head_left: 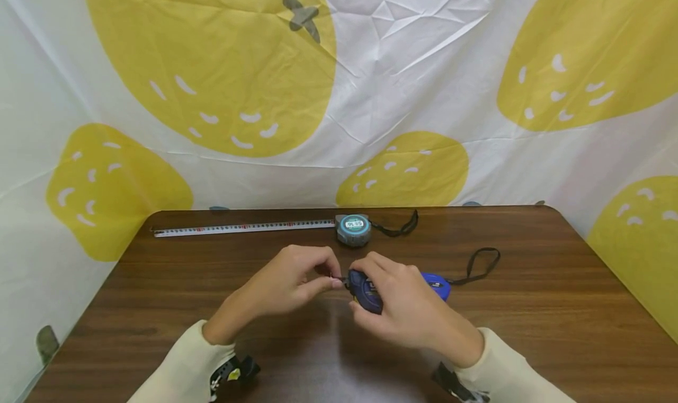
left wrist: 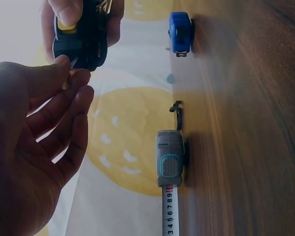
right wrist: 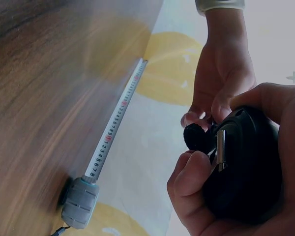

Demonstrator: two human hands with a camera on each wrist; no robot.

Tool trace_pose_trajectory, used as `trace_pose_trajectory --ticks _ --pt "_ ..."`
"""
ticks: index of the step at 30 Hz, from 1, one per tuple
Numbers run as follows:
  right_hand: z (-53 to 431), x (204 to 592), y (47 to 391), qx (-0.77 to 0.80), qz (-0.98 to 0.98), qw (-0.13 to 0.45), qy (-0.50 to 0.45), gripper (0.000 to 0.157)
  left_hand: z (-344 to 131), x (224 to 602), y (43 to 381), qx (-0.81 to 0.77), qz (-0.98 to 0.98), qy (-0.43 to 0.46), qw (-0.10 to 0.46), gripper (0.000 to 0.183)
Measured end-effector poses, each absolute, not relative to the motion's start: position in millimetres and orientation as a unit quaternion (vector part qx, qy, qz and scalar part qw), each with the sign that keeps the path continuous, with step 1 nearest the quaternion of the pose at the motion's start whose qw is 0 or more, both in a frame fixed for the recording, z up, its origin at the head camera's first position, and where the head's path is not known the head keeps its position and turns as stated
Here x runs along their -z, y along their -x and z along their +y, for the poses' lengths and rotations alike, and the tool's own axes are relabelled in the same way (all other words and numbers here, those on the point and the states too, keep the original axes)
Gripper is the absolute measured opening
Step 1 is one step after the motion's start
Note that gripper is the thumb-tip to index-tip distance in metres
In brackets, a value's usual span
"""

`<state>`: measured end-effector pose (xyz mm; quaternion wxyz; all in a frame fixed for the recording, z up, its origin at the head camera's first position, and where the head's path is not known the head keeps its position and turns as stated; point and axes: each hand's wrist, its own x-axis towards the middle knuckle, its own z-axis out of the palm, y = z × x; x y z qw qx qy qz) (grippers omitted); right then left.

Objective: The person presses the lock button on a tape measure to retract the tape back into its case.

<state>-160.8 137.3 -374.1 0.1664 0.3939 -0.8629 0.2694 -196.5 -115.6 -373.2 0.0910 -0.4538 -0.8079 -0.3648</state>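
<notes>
My right hand [head_left: 399, 303] grips a dark navy tape measure [head_left: 365, 292] above the table, fingers over its top and thumb on the near side. In the left wrist view a thumb presses on its yellow button [left wrist: 67, 25]. My left hand [head_left: 286, 282] pinches the blade's end at the case mouth between thumb and forefinger; the fingertips mostly hide it. A metal belt clip [right wrist: 221, 150] shows on the case in the right wrist view. Behind the right hand lies a blue tape measure [head_left: 438, 285], partly covered by that hand.
Toward the table's back stands a grey and teal tape measure [head_left: 353, 230], its white blade [head_left: 243, 227] drawn out to the left. Its black strap [head_left: 397, 229] trails right. Another black strap loop [head_left: 482, 265] belongs to the blue one. A fruit-patterned cloth [head_left: 413, 91] hangs behind the wooden table [head_left: 556, 309].
</notes>
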Motion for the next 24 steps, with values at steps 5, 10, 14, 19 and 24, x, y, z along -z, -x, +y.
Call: trace_pose_trajectory --ticks 5,10,14,19,24 --pt "135.2 375.1 158.9 -0.26 -0.864 0.17 -0.395 0.038 -114.9 373.7 195.8 0.363 -0.81 0.451 0.091 0.014" --pt "133.9 374.8 157.0 -0.256 -0.865 0.166 -0.398 0.041 -115.0 374.9 196.1 0.365 -0.81 0.451 0.088 0.015" --pt "133.2 374.2 155.8 -0.255 -0.865 0.158 -0.402 0.042 -114.9 375.3 196.4 0.368 -0.808 0.453 0.083 0.016" --pt "132.6 374.1 155.3 -0.255 -0.865 0.15 -0.406 0.042 -115.3 376.0 196.8 0.373 -0.804 0.457 0.079 0.017" --pt "133.0 374.6 154.5 -0.254 -0.864 0.144 -0.411 0.042 -115.9 377.6 198.6 0.376 -0.795 0.47 0.072 0.016"
